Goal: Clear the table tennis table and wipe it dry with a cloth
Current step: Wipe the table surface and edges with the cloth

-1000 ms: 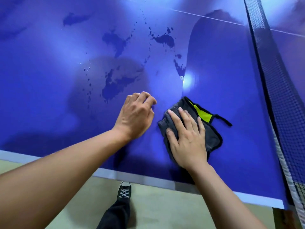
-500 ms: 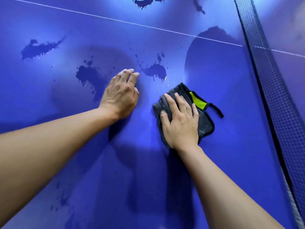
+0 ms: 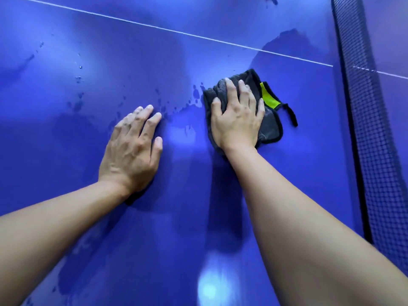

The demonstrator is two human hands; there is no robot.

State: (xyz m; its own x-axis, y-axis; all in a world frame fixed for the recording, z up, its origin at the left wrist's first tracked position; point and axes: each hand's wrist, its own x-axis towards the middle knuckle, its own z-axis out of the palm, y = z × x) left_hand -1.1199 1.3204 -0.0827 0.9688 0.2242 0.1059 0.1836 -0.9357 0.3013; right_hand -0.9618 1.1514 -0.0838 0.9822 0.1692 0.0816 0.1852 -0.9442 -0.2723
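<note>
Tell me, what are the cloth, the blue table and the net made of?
The cloth looks like soft grey microfibre: fuzzy, matte, bunching under the right hand, with a black stitched edge. The table looks like hard, smooth painted board, perhaps wood: it shines, and water drops sit on it. The net looks like black cord mesh, probably synthetic.

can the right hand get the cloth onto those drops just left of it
Probably yes: the water drops lie right beside the grey cloth under the right hand, nothing between; the left hand rests clear of that path.
</note>
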